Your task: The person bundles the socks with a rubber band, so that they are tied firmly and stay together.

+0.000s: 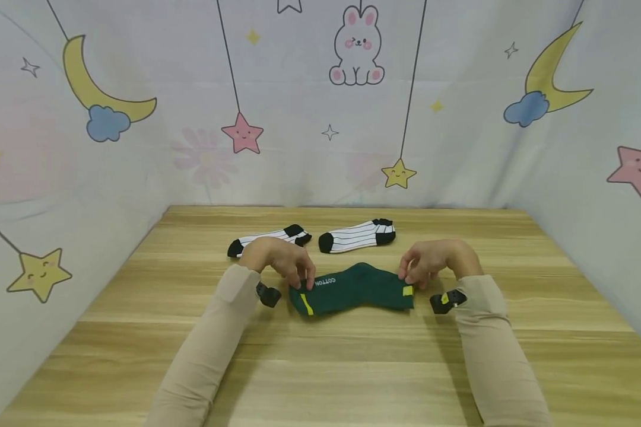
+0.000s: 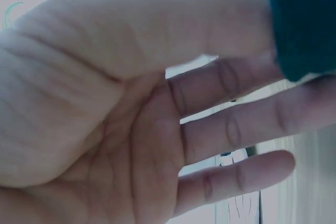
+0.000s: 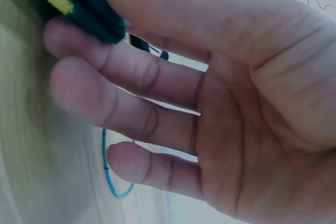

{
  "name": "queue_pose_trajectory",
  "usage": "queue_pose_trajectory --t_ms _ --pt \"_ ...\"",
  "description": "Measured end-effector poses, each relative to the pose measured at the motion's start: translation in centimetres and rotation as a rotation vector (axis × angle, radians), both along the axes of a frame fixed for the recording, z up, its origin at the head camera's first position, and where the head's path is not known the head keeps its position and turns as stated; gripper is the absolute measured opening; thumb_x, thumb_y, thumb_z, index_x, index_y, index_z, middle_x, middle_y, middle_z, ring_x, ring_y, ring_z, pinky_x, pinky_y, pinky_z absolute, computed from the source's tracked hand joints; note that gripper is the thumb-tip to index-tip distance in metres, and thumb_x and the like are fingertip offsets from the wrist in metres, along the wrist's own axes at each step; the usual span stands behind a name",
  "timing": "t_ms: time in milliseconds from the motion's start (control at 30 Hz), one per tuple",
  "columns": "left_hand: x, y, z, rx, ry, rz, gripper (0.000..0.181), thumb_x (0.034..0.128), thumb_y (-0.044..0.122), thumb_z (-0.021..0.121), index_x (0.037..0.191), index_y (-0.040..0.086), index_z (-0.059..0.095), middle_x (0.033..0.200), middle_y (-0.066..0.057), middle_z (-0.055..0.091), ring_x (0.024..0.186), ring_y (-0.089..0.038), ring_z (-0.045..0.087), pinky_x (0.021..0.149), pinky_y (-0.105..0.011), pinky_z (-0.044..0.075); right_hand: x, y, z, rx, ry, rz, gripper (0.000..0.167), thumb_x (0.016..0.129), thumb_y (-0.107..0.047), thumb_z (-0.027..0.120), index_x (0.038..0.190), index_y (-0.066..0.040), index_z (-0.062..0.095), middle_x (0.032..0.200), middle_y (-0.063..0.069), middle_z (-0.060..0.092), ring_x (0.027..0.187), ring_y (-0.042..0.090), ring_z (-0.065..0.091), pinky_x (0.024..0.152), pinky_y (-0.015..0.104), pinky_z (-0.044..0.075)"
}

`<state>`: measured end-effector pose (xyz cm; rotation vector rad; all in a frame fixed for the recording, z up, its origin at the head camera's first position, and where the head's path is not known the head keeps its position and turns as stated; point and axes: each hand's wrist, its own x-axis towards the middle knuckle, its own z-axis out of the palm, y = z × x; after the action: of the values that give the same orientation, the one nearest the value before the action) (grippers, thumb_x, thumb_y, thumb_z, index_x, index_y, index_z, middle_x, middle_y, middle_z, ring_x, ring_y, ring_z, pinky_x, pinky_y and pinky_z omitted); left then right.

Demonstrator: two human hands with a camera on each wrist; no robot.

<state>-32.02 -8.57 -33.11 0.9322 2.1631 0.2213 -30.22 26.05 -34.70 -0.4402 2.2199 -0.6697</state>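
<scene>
A dark green sock (image 1: pixel 352 290) with yellow marks and the word COTTON lies stretched sideways on the table. My left hand (image 1: pixel 292 264) pinches its toe end between thumb and fingers; in the left wrist view the green cloth (image 2: pixel 304 24) sits at the fingertips. At the cuff end, my right hand (image 1: pixel 427 261) pinches the upper corner by a small yellow patch. The right wrist view shows that cuff (image 3: pixel 97 14) between the thumb and the first fingers, while the other fingers extend loosely. Whether a second green sock lies underneath cannot be told.
Behind the green sock lie two white striped socks with black toes and heels, a left one (image 1: pixel 267 237) partly hidden by my left hand and a right one (image 1: pixel 355 237). The wooden table (image 1: pixel 331 367) is bordered by printed cloth walls (image 1: pixel 299 166) at the back and sides.
</scene>
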Motion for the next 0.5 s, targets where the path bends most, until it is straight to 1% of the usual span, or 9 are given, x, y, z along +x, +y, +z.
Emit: queue_pose_trajectory --t_ms 100,200,367,500 --pt "-0.11 -0.1 -0.19 0.005 0.026 0.007 0.022 0.092 0.001 0.066 0.103 0.018 0.074 0.106 0.002 0.067 0.098 -0.013 0.054 0.076 -0.025 0.044 -0.04 -0.14 -0.12 -0.006 -0.009 0.002 0.014 0.095 -0.008 0.065 0.108 -0.002 0.064 0.086 0.002 0.068 0.072 0.015 0.065 0.065 0.028 0.043" --pt "-0.27 -0.2 -0.41 0.012 0.05 0.022 0.025 0.0903 -0.002 0.065 0.103 0.017 0.074 0.104 0.0 0.067 0.097 -0.014 0.054 0.077 -0.026 0.043 -0.05 -0.2 -0.25 -0.015 -0.013 0.002 0.013 0.095 -0.008 0.064 0.107 -0.002 0.063 0.083 0.002 0.067 0.07 0.014 0.064 0.064 0.027 0.042" --pt "-0.38 -0.26 -0.45 0.008 0.088 0.071 0.029 0.0889 -0.006 0.064 0.101 0.019 0.075 0.103 0.0 0.067 0.093 -0.015 0.055 0.079 -0.028 0.043 -0.21 -0.21 -0.49 -0.036 -0.011 -0.004 0.01 0.095 -0.006 0.063 0.105 -0.003 0.062 0.08 0.002 0.065 0.068 0.013 0.062 0.061 0.025 0.039" --pt "-0.35 -0.3 -0.42 0.0 0.109 0.1 0.031 0.0894 -0.007 0.063 0.1 0.02 0.074 0.105 0.0 0.067 0.095 -0.016 0.055 0.08 -0.029 0.043 -0.3 -0.33 -0.65 -0.049 -0.002 -0.007 0.009 0.095 -0.007 0.064 0.103 -0.003 0.061 0.079 0.001 0.065 0.068 0.013 0.062 0.06 0.025 0.037"
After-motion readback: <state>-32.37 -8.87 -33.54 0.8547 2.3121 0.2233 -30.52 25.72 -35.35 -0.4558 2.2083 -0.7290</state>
